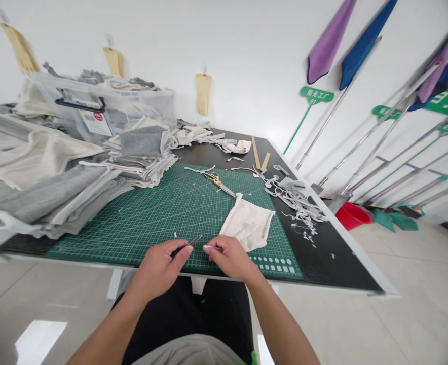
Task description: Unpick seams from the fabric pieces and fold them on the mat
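While stacked fabric (142,144) is crowding eleven o'clock, gold-handled scissors (223,186) are lying near half past twelve. Pale cloth (249,220) is resting beside the right hand (229,256) at two, grey scraps (294,195) sprawling beyond. Green mat (133,218) is stretching toward ten; the table's (338,261) edge is running at six. The left hand (161,266) is gripping a dark pointed tool (194,240), its fingers closing snugly; the right is pinching a small white bit (209,247).

Yellow gloves (203,95) on the white wall (247,56), red bucket (353,216) beside green dustpans (403,222).
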A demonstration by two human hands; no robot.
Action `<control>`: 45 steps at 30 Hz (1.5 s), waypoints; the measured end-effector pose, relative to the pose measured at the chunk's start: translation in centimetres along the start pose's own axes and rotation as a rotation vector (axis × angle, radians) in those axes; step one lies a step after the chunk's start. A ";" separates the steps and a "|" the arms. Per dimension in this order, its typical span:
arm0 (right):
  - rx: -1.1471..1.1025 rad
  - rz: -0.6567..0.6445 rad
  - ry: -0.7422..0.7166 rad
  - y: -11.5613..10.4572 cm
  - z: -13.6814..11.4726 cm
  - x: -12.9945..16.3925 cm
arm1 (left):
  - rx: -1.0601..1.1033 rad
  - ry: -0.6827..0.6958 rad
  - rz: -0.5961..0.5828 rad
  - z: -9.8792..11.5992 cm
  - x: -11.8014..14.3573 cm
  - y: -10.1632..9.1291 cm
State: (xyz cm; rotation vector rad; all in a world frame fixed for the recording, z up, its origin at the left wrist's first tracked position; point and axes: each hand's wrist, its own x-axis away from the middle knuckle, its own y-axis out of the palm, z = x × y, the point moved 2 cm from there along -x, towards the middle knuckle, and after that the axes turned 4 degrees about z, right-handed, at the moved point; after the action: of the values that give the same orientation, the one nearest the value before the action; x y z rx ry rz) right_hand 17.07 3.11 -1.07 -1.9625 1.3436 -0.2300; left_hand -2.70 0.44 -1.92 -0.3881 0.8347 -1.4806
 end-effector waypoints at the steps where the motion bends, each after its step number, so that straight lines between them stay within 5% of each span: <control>1: -0.001 0.000 -0.002 0.0 0.0 0.0 | 0.008 -0.014 0.026 -0.1 0.0 0.0; 9: 0.031 0.006 -0.017 0.0 -0.1 0.1 | -0.119 -0.185 0.093 0.8 -0.2 0.3; 19: 0.086 0.018 -0.031 0.1 0.2 0.1 | 0.115 0.011 -0.080 2.7 -1.2 1.4; 27: 0.067 -0.003 -0.036 0.1 0.0 0.1 | 0.150 -0.135 0.148 1.5 -1.1 1.3; 33: 0.085 0.003 -0.046 0.0 0.0 0.1 | 0.093 -0.018 -0.073 2.5 -1.1 1.8; 39: 0.075 -0.006 -0.048 0.0 0.0 0.1 | 0.092 -0.114 0.132 1.7 -1.0 1.4; 45: 0.077 -0.008 -0.046 0.0 0.0 0.1 | 0.041 -0.047 -0.053 2.5 -0.9 1.5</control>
State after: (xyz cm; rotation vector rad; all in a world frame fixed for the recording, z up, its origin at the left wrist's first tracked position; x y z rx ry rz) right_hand 17.07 3.05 -1.08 -1.8984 1.2791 -0.2362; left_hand 0.20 0.84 -1.11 -0.4155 0.7613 -1.5295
